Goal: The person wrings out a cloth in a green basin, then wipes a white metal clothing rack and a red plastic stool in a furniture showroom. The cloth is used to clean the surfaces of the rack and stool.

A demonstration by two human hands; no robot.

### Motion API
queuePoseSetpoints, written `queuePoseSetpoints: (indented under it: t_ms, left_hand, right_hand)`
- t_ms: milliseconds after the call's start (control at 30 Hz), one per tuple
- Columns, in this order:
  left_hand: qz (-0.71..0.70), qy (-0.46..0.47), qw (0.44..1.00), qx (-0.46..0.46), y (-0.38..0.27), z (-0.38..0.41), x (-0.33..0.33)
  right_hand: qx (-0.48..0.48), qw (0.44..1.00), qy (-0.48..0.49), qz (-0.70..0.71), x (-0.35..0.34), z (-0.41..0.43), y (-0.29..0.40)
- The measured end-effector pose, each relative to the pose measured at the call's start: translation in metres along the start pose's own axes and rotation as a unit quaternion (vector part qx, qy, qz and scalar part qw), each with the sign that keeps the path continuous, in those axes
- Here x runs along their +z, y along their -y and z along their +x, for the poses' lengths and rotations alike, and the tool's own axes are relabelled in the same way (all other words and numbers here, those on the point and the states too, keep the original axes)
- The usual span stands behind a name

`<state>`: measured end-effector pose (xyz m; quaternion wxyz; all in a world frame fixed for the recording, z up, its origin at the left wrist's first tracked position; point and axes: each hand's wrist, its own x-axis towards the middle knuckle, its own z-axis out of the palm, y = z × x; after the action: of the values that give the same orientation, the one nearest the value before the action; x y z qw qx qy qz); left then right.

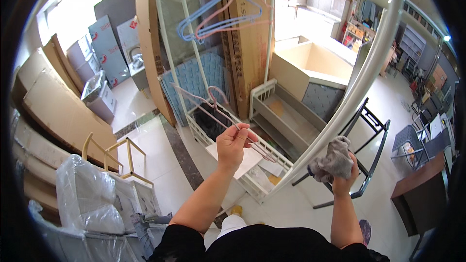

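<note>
My left hand grips a pink clothes hanger by its lower bar, with the hook pointing away from me. A bunched grey cloth fills my right hand, off to the right and apart from the hanger. Ahead stands a white metal clothes rack. Several blue hangers and pink hangers hang from its top. The rack's lower basket sits below my left hand. It holds a dark item and white sheets or boards.
Tall cardboard boxes lean behind the rack, near a grey shelf unit. A black metal frame stands right of the rack. At left are plastic-wrapped furniture, a gold metal frame and large cardboard panels.
</note>
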<state>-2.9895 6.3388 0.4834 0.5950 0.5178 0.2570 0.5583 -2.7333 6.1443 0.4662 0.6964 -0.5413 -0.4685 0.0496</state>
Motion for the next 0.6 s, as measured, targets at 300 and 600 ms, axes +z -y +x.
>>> queuePoseSetpoints:
  t_ms: [300,600]
  left_hand:
    - [0.054,0.077,0.989,0.117,-0.082,-0.024,0.052]
    - [0.492,0.235,0.737,0.399,-0.209,-0.039,0.001]
  right_hand:
    - [-0.053,0.965,0.254,0.021,0.091,0.017,0.111]
    - [0.004,0.979,0.202,0.005,0.120,0.070,0.101]
